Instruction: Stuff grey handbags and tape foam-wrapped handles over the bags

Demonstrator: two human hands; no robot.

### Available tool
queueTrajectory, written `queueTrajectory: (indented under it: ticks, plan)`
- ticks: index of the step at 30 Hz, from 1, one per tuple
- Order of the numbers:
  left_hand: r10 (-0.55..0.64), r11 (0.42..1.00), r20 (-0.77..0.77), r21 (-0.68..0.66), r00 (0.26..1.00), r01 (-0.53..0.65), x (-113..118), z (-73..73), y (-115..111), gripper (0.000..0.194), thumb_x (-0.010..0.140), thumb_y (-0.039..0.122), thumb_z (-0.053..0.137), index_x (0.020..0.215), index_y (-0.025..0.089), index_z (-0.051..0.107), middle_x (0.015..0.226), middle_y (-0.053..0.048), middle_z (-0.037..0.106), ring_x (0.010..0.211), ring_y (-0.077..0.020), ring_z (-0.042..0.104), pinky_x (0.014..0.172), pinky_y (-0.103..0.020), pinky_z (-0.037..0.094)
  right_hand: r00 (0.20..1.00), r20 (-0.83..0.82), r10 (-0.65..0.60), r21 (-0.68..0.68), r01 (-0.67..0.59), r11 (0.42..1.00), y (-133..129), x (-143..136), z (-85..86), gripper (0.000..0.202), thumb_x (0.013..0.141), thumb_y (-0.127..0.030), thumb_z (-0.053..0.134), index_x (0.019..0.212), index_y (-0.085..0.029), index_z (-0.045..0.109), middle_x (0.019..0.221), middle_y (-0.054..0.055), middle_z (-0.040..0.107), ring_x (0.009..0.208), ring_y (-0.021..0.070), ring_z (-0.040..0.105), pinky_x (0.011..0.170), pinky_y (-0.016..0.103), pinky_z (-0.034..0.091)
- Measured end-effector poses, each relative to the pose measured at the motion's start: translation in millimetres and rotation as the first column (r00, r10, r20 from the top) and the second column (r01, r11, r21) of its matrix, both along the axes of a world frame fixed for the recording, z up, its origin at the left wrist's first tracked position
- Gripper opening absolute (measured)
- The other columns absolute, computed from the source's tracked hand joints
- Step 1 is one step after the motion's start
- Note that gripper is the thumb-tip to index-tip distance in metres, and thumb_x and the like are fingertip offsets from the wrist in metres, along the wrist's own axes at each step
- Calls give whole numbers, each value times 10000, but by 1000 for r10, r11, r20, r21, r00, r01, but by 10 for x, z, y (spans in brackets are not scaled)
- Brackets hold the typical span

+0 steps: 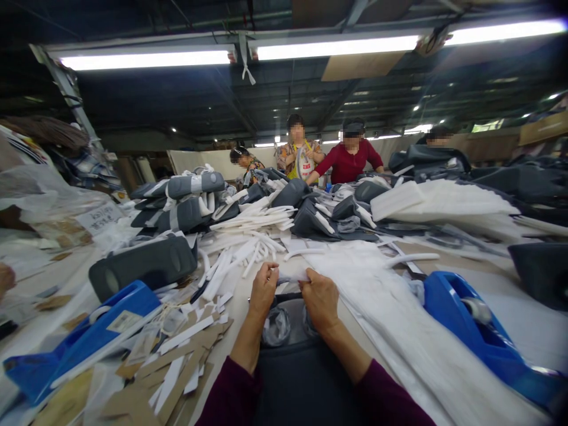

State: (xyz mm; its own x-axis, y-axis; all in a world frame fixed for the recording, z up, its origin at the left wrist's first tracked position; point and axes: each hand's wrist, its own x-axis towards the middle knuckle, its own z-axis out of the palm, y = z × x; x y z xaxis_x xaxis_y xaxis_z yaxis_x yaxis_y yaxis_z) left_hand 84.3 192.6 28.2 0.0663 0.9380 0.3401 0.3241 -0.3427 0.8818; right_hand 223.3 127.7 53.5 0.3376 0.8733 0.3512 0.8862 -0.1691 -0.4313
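A dark grey bag (pixel 304 378) lies right in front of me, with crumpled clear plastic (pixel 276 326) tucked at its upper part. Above the bag's dark upper edge, a thin whitish translucent wrap (pixel 291 276) spans the gap between my hands. My left hand (pixel 263 288) pinches its left end between thumb and fingers. At the other end, my right hand (pixel 320 296) is closed on the wrap with the fingers curled under. Whether a handle lies inside the wrap I cannot tell.
Blue tape dispensers stand at left (pixel 89 337) and right (pixel 479 331). Cardboard strips (pixel 186 355) litter the left side, white foam sheets (pixel 390 319) the right. White foam rods (pixel 257 219) and grey bags (pixel 190 213) are heaped ahead. Several people work behind the heap.
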Motion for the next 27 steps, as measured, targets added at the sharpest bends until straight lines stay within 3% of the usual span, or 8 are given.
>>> queueTrajectory:
  ticks: [3,5,10,12,15,18,23,27]
  plan:
    - [18,1000,-39,25,999,-17,-3,-7,9,223,824,282,487,986,179,601,646,28,537,658,-147,540,650,-251,413,998,-52,29,94,-24,995,-3,8,-17,127,841,-199,537,751,-205,627,700,33,684,653,162,581,580,294,221]
    - [32,999,-66,46,997,-29,-6,-4,9,219,783,207,509,973,182,614,712,13,577,734,-159,562,722,-273,422,989,-74,130,206,-113,972,-18,7,-22,157,832,-150,511,724,-197,615,680,24,662,647,155,559,591,286,246]
    - [53,993,-120,112,991,-39,-24,25,-2,300,688,58,496,925,181,633,884,-27,621,892,-189,557,831,-322,405,857,26,515,470,-465,750,-251,9,-18,270,703,18,462,730,-197,623,710,17,616,801,186,512,728,281,333]
    - [58,990,-137,134,989,-40,-29,35,-12,326,659,25,488,904,179,636,884,-30,618,890,-193,552,833,-329,405,806,92,585,471,-553,688,-417,18,-44,268,697,33,462,716,-193,606,722,23,598,823,195,488,762,297,339]
    - [65,985,-158,169,985,-38,-20,48,-42,329,638,-3,473,857,180,637,859,-28,613,877,-194,549,821,-327,407,739,210,640,371,-666,647,-643,24,-129,227,772,8,479,670,-184,546,715,21,571,730,173,468,680,288,321]
    - [54,979,-170,203,984,-19,8,77,-76,307,639,-11,443,798,179,623,811,-20,601,821,-176,551,766,-298,418,697,333,635,289,-716,635,-757,15,-223,233,789,-7,509,642,-188,500,680,10,548,644,163,430,604,302,270]
    - [-25,975,-209,209,978,70,33,223,-172,262,654,9,399,702,179,593,695,-4,574,704,-156,544,691,-275,423,688,410,598,311,-722,618,-752,11,-321,214,749,-10,552,651,-192,493,674,5,545,633,169,424,614,309,252]
    - [-172,963,-287,153,942,223,-37,309,-483,333,584,25,417,802,187,611,812,-12,619,807,-171,586,757,-287,456,691,403,600,312,-720,620,-746,32,-383,200,755,-26,553,669,-196,492,681,4,544,632,176,424,621,315,256]
